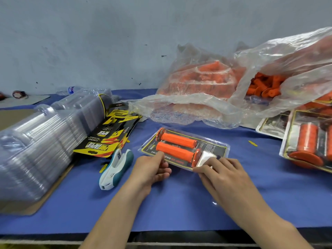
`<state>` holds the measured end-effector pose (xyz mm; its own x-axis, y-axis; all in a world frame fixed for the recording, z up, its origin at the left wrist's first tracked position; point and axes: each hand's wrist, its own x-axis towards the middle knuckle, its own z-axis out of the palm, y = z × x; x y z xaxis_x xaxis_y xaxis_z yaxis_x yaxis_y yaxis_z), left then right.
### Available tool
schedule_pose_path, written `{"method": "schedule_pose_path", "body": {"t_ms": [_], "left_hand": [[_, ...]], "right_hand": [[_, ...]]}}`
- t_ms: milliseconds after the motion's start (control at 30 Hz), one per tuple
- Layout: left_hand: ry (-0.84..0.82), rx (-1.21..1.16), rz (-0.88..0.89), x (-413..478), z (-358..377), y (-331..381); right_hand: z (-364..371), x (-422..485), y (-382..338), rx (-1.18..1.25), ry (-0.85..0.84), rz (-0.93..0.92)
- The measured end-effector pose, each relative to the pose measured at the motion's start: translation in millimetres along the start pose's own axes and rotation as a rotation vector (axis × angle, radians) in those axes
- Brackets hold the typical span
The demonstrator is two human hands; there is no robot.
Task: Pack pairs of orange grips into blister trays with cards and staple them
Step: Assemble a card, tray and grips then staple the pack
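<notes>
Packing workshop: stacked blister trays (36,141), bagged grips (265,85).

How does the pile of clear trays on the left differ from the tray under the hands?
The pile of clear plastic blister trays is empty; the single clear blister tray holds two orange grips over a printed card. The pile is many trays nested together; the single tray lies flat alone. Nobody touches the pile; the left hand and right hand touch the single tray. Both are clear plastic.
</notes>
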<state>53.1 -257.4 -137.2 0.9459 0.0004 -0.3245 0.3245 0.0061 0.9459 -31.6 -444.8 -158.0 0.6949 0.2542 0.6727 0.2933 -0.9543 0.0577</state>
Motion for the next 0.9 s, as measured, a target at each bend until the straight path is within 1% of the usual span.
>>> {"method": "schedule_pose_path", "body": {"t_ms": [133, 267, 333, 467, 567, 800, 900], "left_hand": [[-0.023, -0.036, -0.018, 0, -3, -3], [-0.038, -0.063, -0.04, 0, -6, -5], [-0.015, -0.08, -0.037, 0, -9, -5], [0.106, -0.142, 0.005, 7, -22, -1], [0.122, -0.105, 0.006, 11, -27, -2], [0.095, -0.062, -0.008, 14, -32, -5], [0.078, -0.05, 0.002, 13, -32, -5]], "right_hand": [[6, -2, 5, -0.04, -0.015, 0.017], [8, -3, 12, -0.004, -0.022, 0.0], [8, -4, 14, 0.014, -0.029, -0.024], [4, -5, 19, 0.007, -0.045, -0.045], [1, -5, 19, 0.0, -0.042, -0.064], [2, -8, 18, 0.088, -0.066, -0.099], [5, -8, 16, 0.088, -0.076, -0.124]]}}
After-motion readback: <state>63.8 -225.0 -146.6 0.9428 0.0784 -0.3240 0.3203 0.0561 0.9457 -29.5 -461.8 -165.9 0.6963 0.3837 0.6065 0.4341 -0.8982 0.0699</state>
